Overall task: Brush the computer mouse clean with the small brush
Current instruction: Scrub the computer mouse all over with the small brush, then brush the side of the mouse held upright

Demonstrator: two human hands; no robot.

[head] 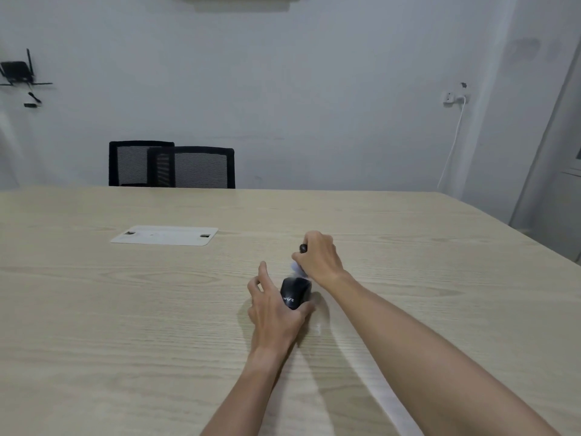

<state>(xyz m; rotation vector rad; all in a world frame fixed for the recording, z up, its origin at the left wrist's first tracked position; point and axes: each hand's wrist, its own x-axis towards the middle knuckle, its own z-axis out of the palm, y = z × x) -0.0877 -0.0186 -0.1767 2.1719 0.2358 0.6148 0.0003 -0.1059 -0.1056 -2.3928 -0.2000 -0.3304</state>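
Observation:
A black computer mouse [295, 292] with a white logo rests on the wooden table [125, 309]. My left hand [273, 306] grips it from the left and near side, thumb under its rear end. My right hand [319, 254] is closed around the small brush [298, 266]. The brush's dark handle end pokes out past my fingers, and its pale bristles, blurred, point down at the mouse's far end. I cannot tell whether the bristles touch the mouse.
A white cable-cover plate [165, 235] lies flush in the table at the far left. Two black mesh chairs [188, 166] stand behind the far edge. The table's right edge slants close to my right arm.

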